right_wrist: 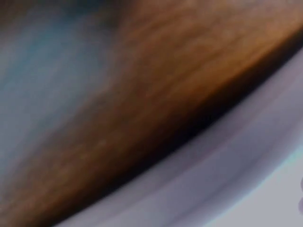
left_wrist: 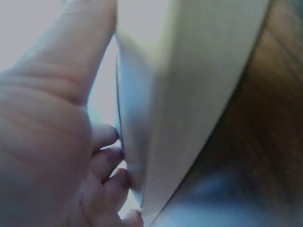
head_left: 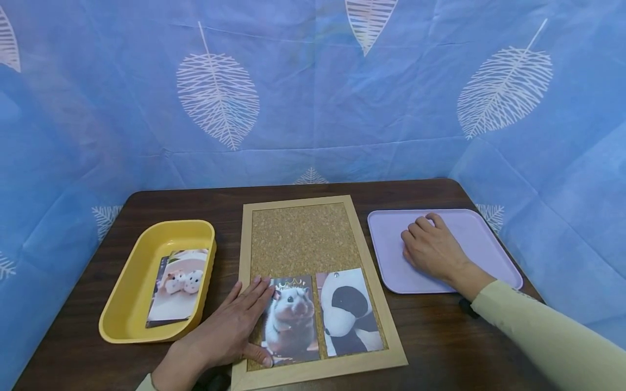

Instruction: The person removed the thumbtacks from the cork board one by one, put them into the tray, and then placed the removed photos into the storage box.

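Observation:
My left hand [head_left: 227,328] rests with outstretched fingers at the left edge of a hamster photo [head_left: 292,326] lying on a wood-framed cork board [head_left: 295,239]. To its right on the cork lies a black-and-white plush photo [head_left: 345,315], with a small clear pin [head_left: 336,275] at its top. In the left wrist view, the thumb and fingers are beside the board's frame [left_wrist: 189,71]. My right hand [head_left: 432,250] is over a lilac tray [head_left: 471,233], fingers bent downward. Its fingertips are hidden, so whether they hold anything does not show.
A yellow bin [head_left: 124,293] holding several photos [head_left: 178,288] stands left of the board on the dark wooden table [head_left: 440,336]. Blue cloth [head_left: 313,119] with white leaf prints hangs behind. The blurred right wrist view shows the tray's rim [right_wrist: 189,175].

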A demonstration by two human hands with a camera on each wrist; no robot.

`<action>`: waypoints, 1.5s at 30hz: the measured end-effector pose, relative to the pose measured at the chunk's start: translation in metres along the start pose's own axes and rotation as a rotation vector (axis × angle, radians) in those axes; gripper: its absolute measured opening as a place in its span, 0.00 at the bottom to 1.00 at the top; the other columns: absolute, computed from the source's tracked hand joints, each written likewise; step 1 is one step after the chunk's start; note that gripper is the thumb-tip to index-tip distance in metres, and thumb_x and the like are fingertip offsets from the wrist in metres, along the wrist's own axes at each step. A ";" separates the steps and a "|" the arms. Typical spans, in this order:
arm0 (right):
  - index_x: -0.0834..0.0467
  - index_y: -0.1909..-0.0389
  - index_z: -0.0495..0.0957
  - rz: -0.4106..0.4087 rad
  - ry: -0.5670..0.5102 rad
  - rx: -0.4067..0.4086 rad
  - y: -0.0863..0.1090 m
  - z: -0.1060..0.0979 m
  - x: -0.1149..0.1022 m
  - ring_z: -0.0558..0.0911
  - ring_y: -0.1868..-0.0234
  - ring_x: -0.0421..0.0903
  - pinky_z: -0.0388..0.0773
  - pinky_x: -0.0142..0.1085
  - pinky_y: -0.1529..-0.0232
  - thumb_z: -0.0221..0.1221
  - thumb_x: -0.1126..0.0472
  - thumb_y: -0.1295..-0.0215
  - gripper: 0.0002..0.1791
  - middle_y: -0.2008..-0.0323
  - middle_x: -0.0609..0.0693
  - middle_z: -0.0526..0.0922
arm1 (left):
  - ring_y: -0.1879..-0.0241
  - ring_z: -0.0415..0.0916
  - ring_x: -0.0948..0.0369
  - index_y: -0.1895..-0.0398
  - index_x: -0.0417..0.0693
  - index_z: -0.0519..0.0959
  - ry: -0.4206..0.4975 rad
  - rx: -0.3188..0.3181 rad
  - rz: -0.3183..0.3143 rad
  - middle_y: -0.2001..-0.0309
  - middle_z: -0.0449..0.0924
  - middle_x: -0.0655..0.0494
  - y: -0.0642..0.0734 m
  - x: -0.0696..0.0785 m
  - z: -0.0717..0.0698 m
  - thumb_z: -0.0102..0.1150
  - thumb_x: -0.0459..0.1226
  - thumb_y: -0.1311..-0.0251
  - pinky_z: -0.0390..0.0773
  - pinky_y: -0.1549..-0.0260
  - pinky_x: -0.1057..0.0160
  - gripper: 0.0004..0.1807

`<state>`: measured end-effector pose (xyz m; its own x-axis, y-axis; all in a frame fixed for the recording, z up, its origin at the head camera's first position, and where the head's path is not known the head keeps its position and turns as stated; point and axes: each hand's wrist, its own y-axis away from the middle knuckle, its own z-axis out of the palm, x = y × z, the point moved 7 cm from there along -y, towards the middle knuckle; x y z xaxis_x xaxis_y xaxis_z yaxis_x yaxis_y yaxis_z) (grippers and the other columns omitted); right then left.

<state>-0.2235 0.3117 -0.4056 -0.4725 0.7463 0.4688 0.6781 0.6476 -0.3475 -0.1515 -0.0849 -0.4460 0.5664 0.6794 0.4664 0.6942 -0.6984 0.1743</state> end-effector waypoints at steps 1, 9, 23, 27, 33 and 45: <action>0.63 0.71 0.75 0.003 0.003 -0.004 0.000 0.000 0.000 0.79 0.59 0.62 0.74 0.62 0.43 0.63 0.56 0.38 0.14 0.70 0.60 0.79 | 0.15 0.42 0.42 0.16 0.39 0.55 -0.004 0.002 0.000 0.15 0.47 0.42 0.000 0.000 0.000 0.68 0.73 0.55 0.43 0.21 0.31 0.71; 0.63 0.73 0.73 0.037 -0.007 0.050 -0.008 -0.005 -0.002 0.79 0.61 0.63 0.75 0.63 0.48 0.64 0.57 0.38 0.14 0.72 0.60 0.79 | 0.15 0.42 0.45 0.16 0.41 0.55 -0.036 -0.014 -0.042 0.14 0.47 0.45 -0.002 0.000 0.002 0.69 0.72 0.55 0.44 0.20 0.33 0.70; 0.62 0.71 0.78 0.149 -0.115 0.077 -0.034 -0.019 -0.025 0.78 0.59 0.61 0.72 0.62 0.45 0.61 0.58 0.35 0.11 0.68 0.59 0.82 | 0.16 0.48 0.44 0.18 0.39 0.60 -0.075 0.011 -0.054 0.16 0.54 0.42 -0.004 0.005 -0.005 0.66 0.68 0.43 0.52 0.20 0.35 0.59; 0.61 0.68 0.80 0.178 -0.193 0.049 -0.045 -0.029 -0.044 0.79 0.55 0.61 0.72 0.61 0.44 0.61 0.57 0.33 0.10 0.65 0.58 0.84 | 0.20 0.60 0.45 0.21 0.40 0.67 -0.064 0.051 -0.105 0.20 0.64 0.43 -0.007 0.005 -0.016 0.67 0.57 0.32 0.65 0.25 0.39 0.45; 0.60 0.64 0.83 0.113 -0.318 0.073 -0.063 -0.052 -0.086 0.81 0.54 0.58 0.75 0.58 0.47 0.60 0.58 0.32 0.09 0.61 0.55 0.85 | 0.31 0.77 0.50 0.28 0.43 0.77 0.082 0.226 -0.225 0.31 0.79 0.48 -0.016 -0.004 -0.039 0.62 0.38 0.24 0.78 0.34 0.44 0.24; 0.59 0.39 0.81 -0.135 -0.456 -0.047 -0.073 -0.076 -0.174 0.81 0.38 0.52 0.78 0.49 0.36 0.65 0.36 0.30 0.33 0.41 0.53 0.83 | 0.37 0.81 0.47 0.29 0.42 0.76 0.723 0.296 -0.450 0.32 0.79 0.43 -0.031 -0.041 -0.047 0.44 0.37 0.17 0.82 0.39 0.45 0.20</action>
<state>-0.1479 0.1227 -0.3998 -0.7499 0.6540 0.0998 0.6134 0.7438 -0.2657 -0.2169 -0.1018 -0.4297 -0.1347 0.4974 0.8570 0.9252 -0.2466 0.2885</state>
